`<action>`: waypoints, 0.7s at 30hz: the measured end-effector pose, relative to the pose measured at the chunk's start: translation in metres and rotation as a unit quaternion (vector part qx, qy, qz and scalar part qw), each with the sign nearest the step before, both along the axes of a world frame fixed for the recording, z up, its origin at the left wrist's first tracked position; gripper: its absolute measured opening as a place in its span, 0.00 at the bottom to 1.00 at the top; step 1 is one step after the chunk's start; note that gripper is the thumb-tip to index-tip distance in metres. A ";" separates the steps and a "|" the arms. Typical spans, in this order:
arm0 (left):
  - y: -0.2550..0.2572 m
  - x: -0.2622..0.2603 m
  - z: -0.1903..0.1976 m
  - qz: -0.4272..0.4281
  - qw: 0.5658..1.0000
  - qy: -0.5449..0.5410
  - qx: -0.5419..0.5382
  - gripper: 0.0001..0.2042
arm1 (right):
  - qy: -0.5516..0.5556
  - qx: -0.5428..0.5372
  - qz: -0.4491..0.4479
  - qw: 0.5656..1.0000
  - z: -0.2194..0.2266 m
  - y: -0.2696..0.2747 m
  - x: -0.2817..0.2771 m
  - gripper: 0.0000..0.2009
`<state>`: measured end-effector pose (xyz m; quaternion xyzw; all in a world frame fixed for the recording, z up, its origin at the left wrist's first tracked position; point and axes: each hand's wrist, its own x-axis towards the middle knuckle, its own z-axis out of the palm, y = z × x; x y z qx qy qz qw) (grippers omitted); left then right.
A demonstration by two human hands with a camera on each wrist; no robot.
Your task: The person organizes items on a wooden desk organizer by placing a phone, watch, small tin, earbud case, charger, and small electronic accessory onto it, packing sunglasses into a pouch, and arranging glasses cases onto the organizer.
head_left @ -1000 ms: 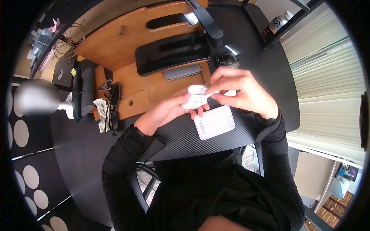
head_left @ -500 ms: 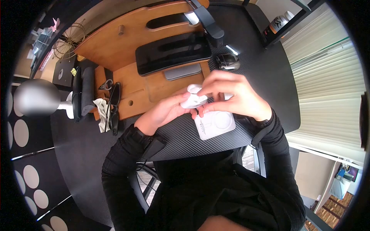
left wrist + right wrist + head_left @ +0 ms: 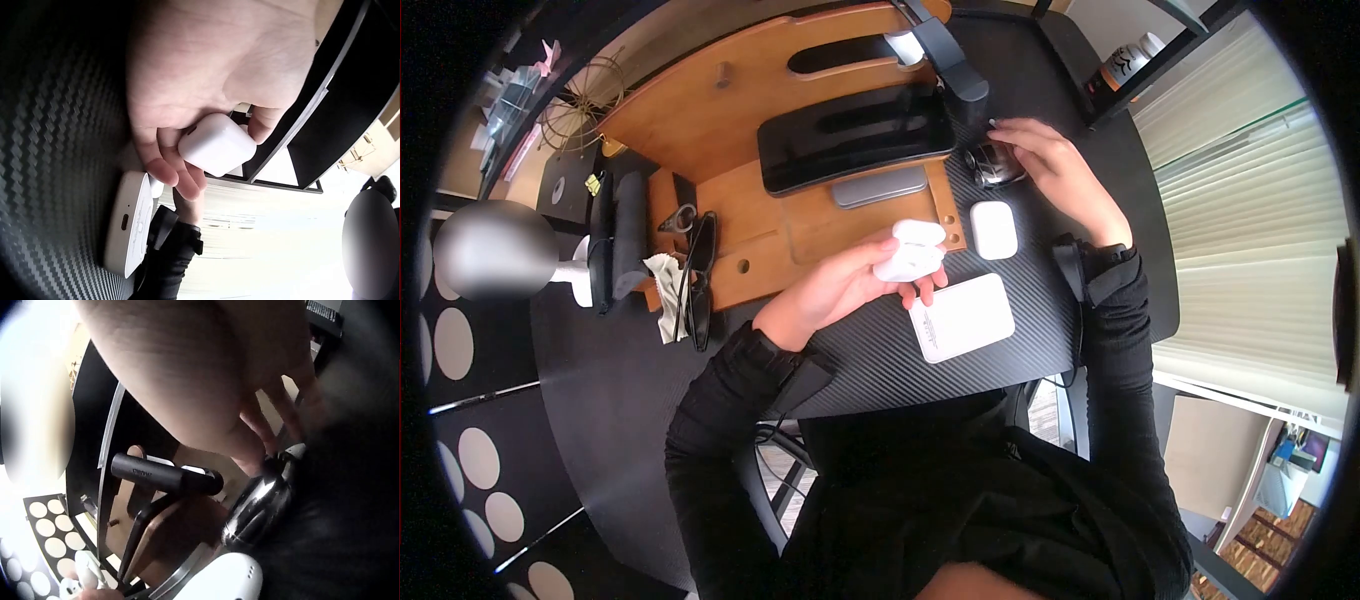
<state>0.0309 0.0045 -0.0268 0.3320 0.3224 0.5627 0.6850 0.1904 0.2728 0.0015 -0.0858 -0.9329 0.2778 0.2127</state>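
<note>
Beside the mouse [image 3: 992, 162], white case [image 3: 994, 229], power bank [image 3: 960, 317]

mouse [image 3: 990, 160]: partly hidden under right hand [image 3: 1055, 170] | right-wrist view: fingers [image 3: 275, 419] blurred | white case [image 3: 219, 581]: cut off at 6 o'clock

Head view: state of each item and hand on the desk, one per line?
earbud case: lid open, held in left hand.
second white case: closed, lying on desk.
white flat box: closed, flat on desk.
right hand: fingers extended, reaching over mouse.
phone: screen dark, propped on wooden stand.
</note>
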 end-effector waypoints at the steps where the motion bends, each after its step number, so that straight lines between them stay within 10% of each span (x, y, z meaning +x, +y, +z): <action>1: 0.000 0.000 0.001 0.002 1.000 0.000 -0.006 0.30 | 0.000 0.018 0.003 1.000 0.001 -0.001 -0.002 0.15; 16: 0.001 0.001 0.002 -0.004 1.000 0.002 -0.004 0.29 | -0.020 0.014 -0.126 0.992 0.022 0.000 0.019 0.12; 21: 0.002 0.001 0.003 -0.001 1.000 0.001 -0.010 0.29 | 0.145 -0.290 0.060 0.944 0.050 -0.055 0.010 0.07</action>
